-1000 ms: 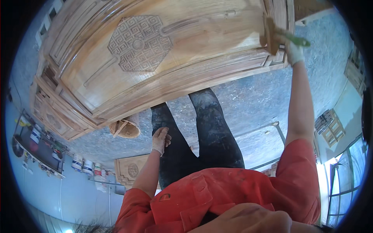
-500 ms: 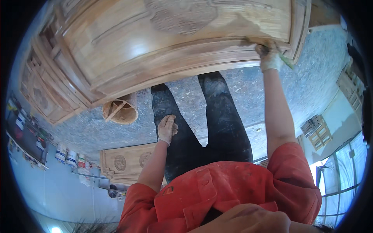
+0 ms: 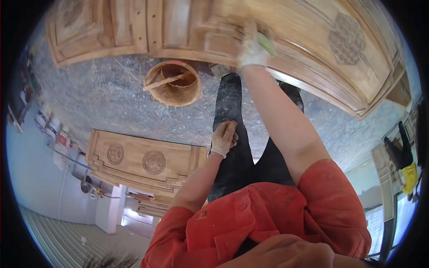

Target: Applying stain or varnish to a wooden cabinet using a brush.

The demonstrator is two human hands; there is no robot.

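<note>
My right hand (image 3: 252, 53), in a pale glove, is closed round a brush with a green handle (image 3: 266, 43). It reaches up to the near edge of a large wooden furniture piece (image 3: 308, 49) with carved and framed panels. Motion smears the fingers, and the bristles cannot be made out. Against my left thigh rests my left hand (image 3: 225, 139), also gloved, its fingers curled in with nothing visible in them. A tan, crusted bucket (image 3: 178, 96) stands on the floor left of my legs, a flat stick (image 3: 163, 83) lying across its mouth.
Behind me on the left lies a wooden panel (image 3: 134, 152) with two round carvings. Several paint containers (image 3: 52, 127) stand by the wall at far left. At the far right is another person in a yellow top (image 3: 409, 176). The floor (image 3: 111, 98) is spattered.
My view has turned toward the left. My right hand has swept with the brush from the right end of the wood leftward along its near edge. My left hand stays on my thigh.
</note>
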